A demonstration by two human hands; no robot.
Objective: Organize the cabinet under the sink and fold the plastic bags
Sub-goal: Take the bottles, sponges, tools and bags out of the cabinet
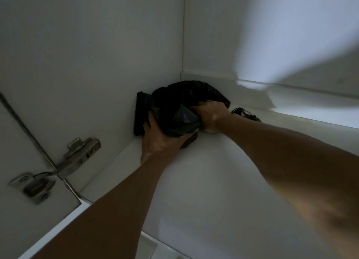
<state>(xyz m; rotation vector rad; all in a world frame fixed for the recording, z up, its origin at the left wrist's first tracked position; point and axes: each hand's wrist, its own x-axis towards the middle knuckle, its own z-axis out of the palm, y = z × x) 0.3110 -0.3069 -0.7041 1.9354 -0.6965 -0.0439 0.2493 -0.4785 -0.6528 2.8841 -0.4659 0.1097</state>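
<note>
Where both hands (155, 140) grip, black bags (174, 107) between fingers (196, 105)

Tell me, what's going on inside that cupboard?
A person is reaching deep into a white cabinet with both bare arms. The left hand and the right hand both grip a crumpled black bag sitting in the back left corner, against the side wall. A small dark item lies on the floor just right of it; it is too dim to identify. A door hinge shows at left.
</note>
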